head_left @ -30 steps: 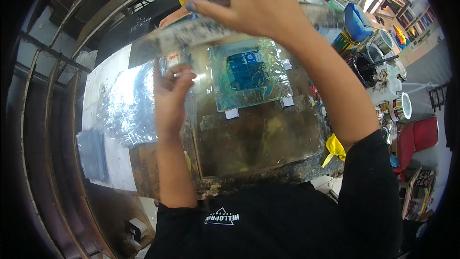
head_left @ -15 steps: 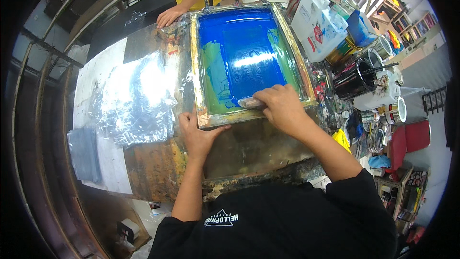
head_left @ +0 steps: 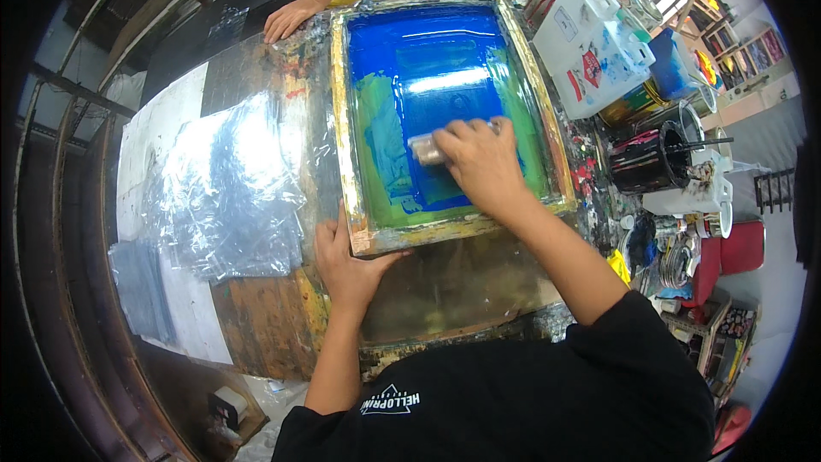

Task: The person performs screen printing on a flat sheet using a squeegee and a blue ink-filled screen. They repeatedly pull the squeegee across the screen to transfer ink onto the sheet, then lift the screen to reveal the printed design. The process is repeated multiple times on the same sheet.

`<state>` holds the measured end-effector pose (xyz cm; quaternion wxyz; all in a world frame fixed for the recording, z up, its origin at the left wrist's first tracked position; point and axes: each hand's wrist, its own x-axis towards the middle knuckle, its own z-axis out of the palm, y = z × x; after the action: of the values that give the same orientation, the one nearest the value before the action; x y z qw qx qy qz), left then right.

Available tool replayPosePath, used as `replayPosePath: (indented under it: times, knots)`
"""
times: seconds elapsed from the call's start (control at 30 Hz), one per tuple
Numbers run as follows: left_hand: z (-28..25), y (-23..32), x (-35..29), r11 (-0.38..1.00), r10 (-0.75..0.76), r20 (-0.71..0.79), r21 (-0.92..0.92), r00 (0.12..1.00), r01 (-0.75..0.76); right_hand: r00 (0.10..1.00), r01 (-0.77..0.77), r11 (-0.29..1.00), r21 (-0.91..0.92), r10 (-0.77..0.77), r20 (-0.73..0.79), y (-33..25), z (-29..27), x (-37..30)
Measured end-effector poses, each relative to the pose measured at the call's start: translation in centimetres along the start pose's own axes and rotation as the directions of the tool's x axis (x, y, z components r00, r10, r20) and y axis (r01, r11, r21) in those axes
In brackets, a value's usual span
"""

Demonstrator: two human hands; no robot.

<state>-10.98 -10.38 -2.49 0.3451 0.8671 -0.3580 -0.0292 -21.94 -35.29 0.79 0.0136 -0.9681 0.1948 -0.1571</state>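
A screen-printing frame with ink-crusted wooden edges sits on the stained worktable. Blue ink covers much of its mesh, with green showing along the sides. My right hand is closed over a squeegee, which rests on the inked mesh in the nearer half of the screen. My fingers hide part of its handle. At the frame's near left corner my left hand grips the wood, the thumb lying along the near edge and the fingers on the left side.
Clear plastic sheets and a grey stack lie at the left. Along the right stand a white jug, a black ink pot and several cans. A co-worker's hand rests on the table's far edge.
My right hand has moved the squeegee away from the frame's near edge, toward the middle of the screen. My left hand keeps its hold on the corner. The whole view has shifted slightly.
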Motion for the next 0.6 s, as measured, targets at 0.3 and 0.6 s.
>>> replayPosePath:
  times: [0.3, 0.6]
  knots:
    - [0.0, -0.4, -0.2, 0.997, 0.059, -0.052, -0.038, 0.997, -0.061, 0.963, -0.028, 0.999, 0.022, 0.021, 0.270, 5.8, -0.3, 12.8]
    - [1.5, -2.1, -1.5, 0.944, 0.048, -0.132, -0.318, 0.990, -0.088, 0.983, 0.000, 1.000, 0.004, 0.000, 0.182, 8.2, -0.8, 16.6]
